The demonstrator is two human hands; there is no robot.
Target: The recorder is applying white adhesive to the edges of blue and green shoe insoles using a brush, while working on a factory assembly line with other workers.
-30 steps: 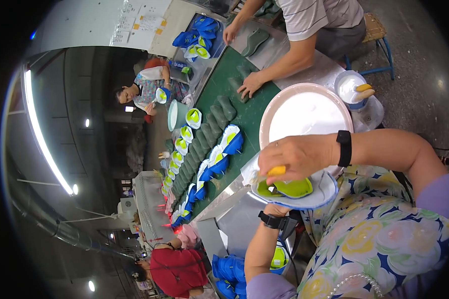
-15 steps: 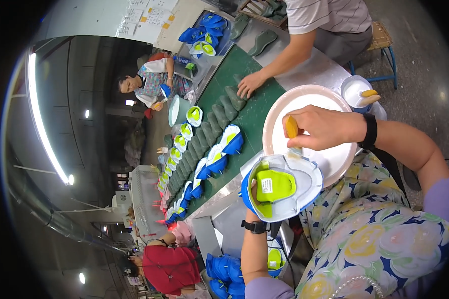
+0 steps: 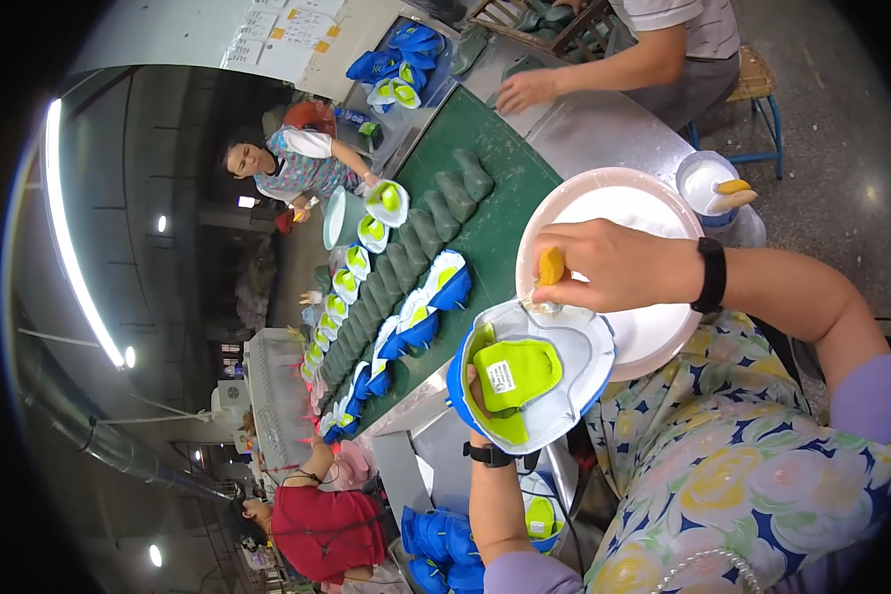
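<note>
My left hand [image 3: 476, 394], mostly hidden, holds up a shoe upper [image 3: 589, 361] with a blue outside, white lining and lime-green inner piece. Its open side faces me. My right hand [image 3: 619, 261] is closed around the yellow handle of a brush [image 3: 551, 265]. The brush tip meets the white lining at the upper's far edge; its bristles are mostly hidden. Under my right hand and behind the upper stands a pale pink basin [image 3: 537, 213] with white contents.
A green belt [image 3: 510, 198] carries dark shoe lasts [image 3: 421, 235] between rows of uppers. A cup [image 3: 696, 176] with yellow-handled brushes stands beyond the basin. Blue uppers [image 3: 444, 540] are piled low. Co-workers sit at the far right [image 3: 653, 59], far left [image 3: 302, 158] and lower left [image 3: 327, 530].
Both my hands, the brush and the upper have shifted slightly left. The far-right co-worker's hand has left the lasts. The far-left co-worker now reaches to an upper at the belt.
</note>
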